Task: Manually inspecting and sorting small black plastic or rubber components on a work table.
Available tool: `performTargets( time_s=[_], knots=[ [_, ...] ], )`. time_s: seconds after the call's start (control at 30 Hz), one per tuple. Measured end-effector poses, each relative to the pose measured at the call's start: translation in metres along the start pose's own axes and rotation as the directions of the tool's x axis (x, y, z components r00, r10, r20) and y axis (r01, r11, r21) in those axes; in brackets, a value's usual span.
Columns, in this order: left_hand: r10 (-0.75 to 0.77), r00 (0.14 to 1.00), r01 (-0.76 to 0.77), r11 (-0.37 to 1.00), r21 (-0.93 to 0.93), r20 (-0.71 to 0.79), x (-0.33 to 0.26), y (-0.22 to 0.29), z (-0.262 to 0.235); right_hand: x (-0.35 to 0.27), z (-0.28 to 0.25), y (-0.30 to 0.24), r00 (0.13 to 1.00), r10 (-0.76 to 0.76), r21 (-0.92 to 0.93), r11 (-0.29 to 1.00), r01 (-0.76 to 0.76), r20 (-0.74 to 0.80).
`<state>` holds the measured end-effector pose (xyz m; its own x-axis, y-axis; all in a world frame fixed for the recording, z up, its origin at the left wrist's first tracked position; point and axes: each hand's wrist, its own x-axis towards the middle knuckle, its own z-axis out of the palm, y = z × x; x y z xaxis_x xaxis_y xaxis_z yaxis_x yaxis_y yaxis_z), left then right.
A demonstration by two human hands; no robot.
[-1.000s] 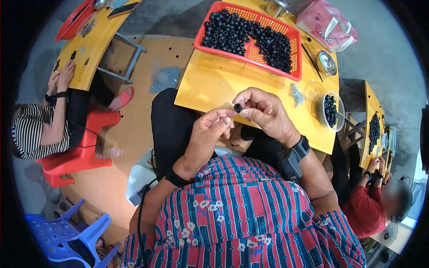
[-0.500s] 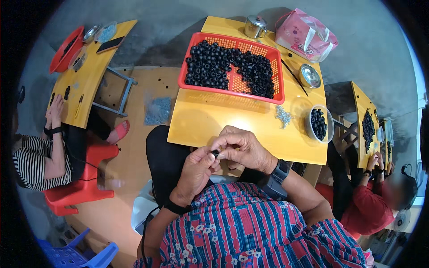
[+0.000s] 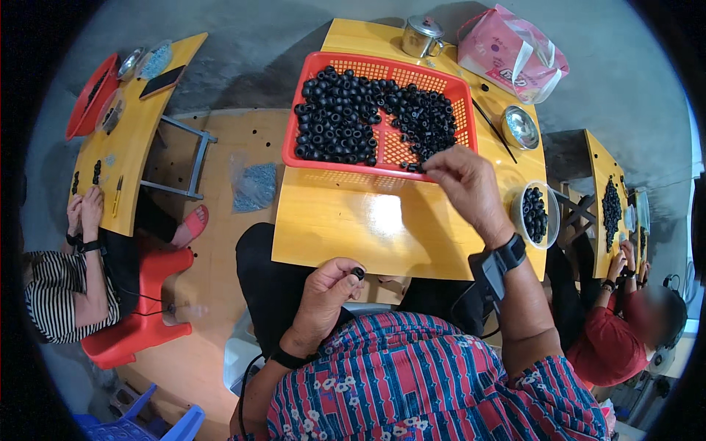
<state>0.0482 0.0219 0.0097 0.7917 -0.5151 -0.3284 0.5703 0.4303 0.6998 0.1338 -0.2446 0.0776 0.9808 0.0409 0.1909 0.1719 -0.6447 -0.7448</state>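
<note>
Low in front of me, at the table's near edge, my left hand (image 3: 326, 292) pinches a small black ring-shaped part (image 3: 357, 273) between thumb and fingers. My right hand (image 3: 471, 189) is stretched forward to the front right of a red plastic basket (image 3: 334, 167). Its fingertips are closed at a small black part (image 3: 416, 167) by the basket's front rim. Inside the basket, large rounded black rings (image 3: 334, 117) are heaped at the left, and smaller black pieces (image 3: 434, 121) at the right. A bare strip of basket mesh runs between the two heaps.
A clear tub of black rings (image 3: 535, 213) stands at the table's right, with a metal bowl (image 3: 520, 126), a thin black stick (image 3: 494, 131), a lidded metal cup (image 3: 422, 37) and a pink bag (image 3: 511, 55) behind. People work at side tables left (image 3: 143, 110) and right (image 3: 597, 191).
My right hand has left my left hand and moved forward and right to the basket's front edge, covering the small metal pieces on the table. My left hand keeps the black part, slightly lower.
</note>
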Motion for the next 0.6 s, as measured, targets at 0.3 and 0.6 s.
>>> performTargets(
  time_s=[0.3, 0.6],
  knots=[
    [-0.004, 1.000, 0.003, 0.999, -0.034, -0.009, 0.002, 0.000, 0.003, 0.069, 0.018, 0.006, 0.913, -0.209, -0.194, 0.938, 0.289, 0.350],
    [0.008, 1.000, -0.008, 1.000, -0.020, 0.015, 0.001, -0.003, -0.003, 0.083, 0.045, 0.023, 0.898, -0.039, -0.298, 0.936, 0.187, 0.439]
  ],
)
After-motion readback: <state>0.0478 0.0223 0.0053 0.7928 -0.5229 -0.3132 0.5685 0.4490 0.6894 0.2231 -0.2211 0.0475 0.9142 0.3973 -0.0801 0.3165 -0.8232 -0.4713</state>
